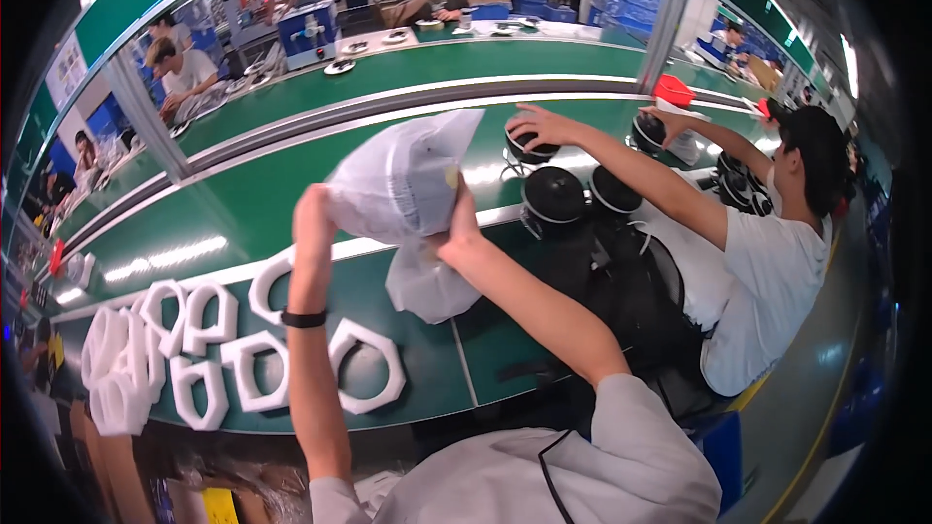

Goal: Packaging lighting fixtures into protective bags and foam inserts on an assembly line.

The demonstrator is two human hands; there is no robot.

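A white, translucent plastic bag (393, 175) is held up over the green workbench, bulging, with a pointed corner at its upper right. What is inside cannot be made out. My left hand (313, 209) grips the bag's left side, its fingers partly hidden by the plastic. On the lower right side, my right hand (460, 225) is closed on the same bag. Below it hangs more white plastic (429, 283), and I cannot tell whether it is a separate piece. Hexagonal white foam rings (396, 390) lie on the bench below my left forearm.
To the right, black rounded devices (553, 196) stand beside a black bag (612, 281). A co-worker in a white shirt (777, 272) reaches across with a hand (544, 126) on another device. Behind runs a green conveyor (388, 82) with small parts; a metal post (146, 116) stands left.
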